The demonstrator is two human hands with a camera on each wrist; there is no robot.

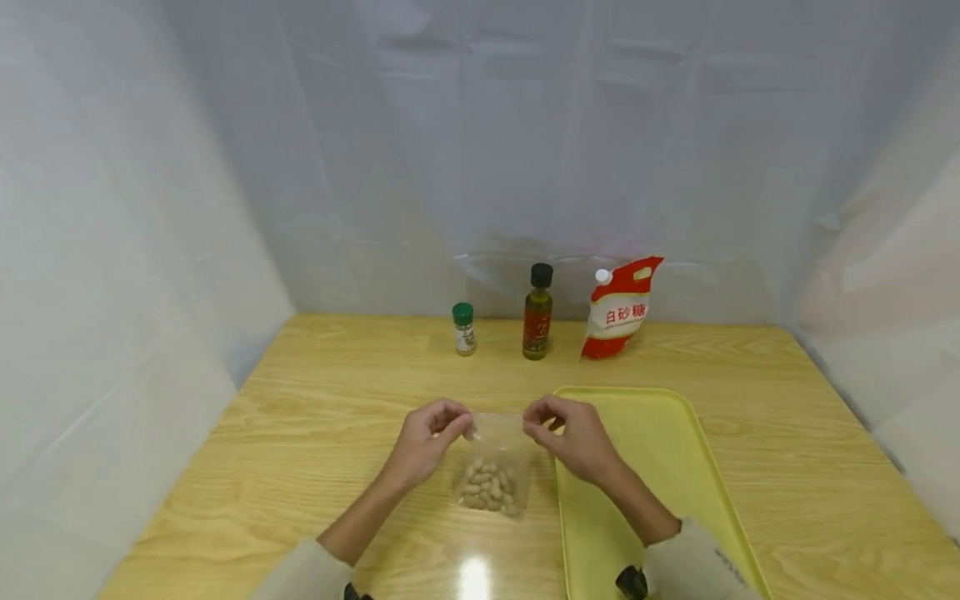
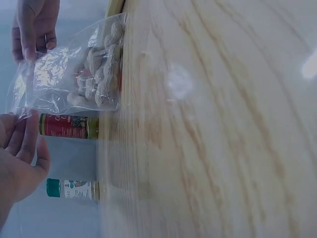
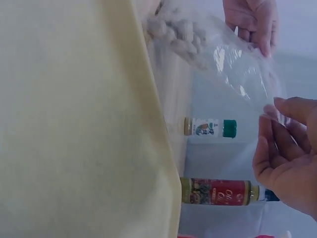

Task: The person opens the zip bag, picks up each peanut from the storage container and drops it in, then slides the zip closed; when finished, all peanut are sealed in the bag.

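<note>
A clear plastic bag of peanuts [image 1: 491, 479] hangs upright between both hands at the middle of the table, its peanuts gathered at the bottom. My left hand [image 1: 427, 437] pinches the bag's top left corner between thumb and fingers. At the top right corner, my right hand [image 1: 573, 433] pinches the bag in the same way. Both wrist views show the bag [image 2: 84, 74] from the side, with the upper edge between the fingertips. Whether the bag's mouth is sealed cannot be told.
A yellow tray [image 1: 660, 467] lies to the right, partly under the right forearm. Along the back stand a green-capped spice jar [image 1: 464, 333], a dark-capped oil bottle [image 1: 536, 321] and a red and white sugar pouch [image 1: 618, 312]. Pale sheeting [image 1: 487, 167] encloses the table.
</note>
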